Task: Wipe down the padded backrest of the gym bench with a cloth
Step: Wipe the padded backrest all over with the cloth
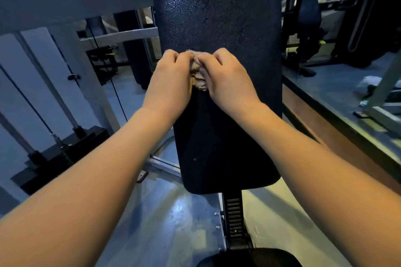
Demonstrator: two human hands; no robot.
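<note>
From the head view, both hands meet on a crumpled tan cloth pressed against the middle of the black padded backrest. The left hand and right hand each have curled fingers gripping the cloth. A weight stack stands at lower left on the grey floor.

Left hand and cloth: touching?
Touching. Head view: the left hand curls its fingers onto the bunched cloth, no gap; the right hand grips its other side.
</note>
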